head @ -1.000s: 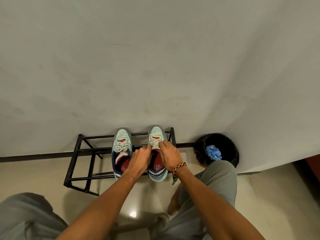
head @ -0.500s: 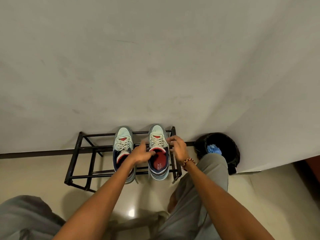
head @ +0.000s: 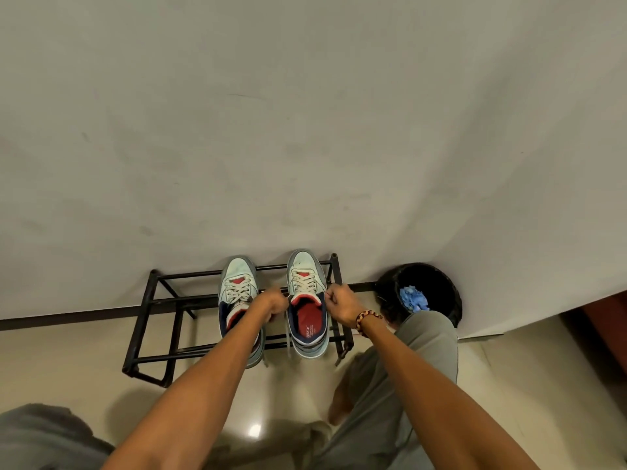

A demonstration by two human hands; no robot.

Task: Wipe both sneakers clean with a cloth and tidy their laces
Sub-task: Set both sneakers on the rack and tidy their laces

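- Right pale-blue sneaker sits toe-far on the black metal shoe rack.
- Left hand and right hand flank its tongue, fingers curled, each pinching a lace end.
- Laces run between them, crosswise.

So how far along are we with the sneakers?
Wiping looks finished: the blue cloth lies in the black bin, and both sneakers sit on the rack. In hand: the left hand and right hand pull laces on the right sneaker. Left: tucking those in; the left sneaker has a lace hanging off its heel.
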